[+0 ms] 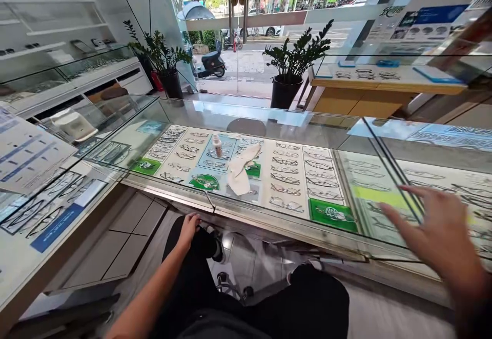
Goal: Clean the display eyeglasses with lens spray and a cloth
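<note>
My left hand (189,231) rests on my left knee near the front edge of the counter, its fingers curled in, with nothing visible in them. My right hand (442,226) is held over the right part of the glass display counter (342,246), thumb and forefinger spread apart, holding nothing. On the glass top lies a crumpled cream cloth (239,175). A small spray bottle (217,146) stands upright just to its left. Under the glass are rows of eyeglasses (285,179) and green cards (332,214).
Another glass case with eyeglasses (46,221) adjoins on the left, with a printed sheet (31,149) above it. Beyond the counter are a chair back (246,125), two potted plants (286,85) and glass doors. A wooden display table (384,88) stands at the far right.
</note>
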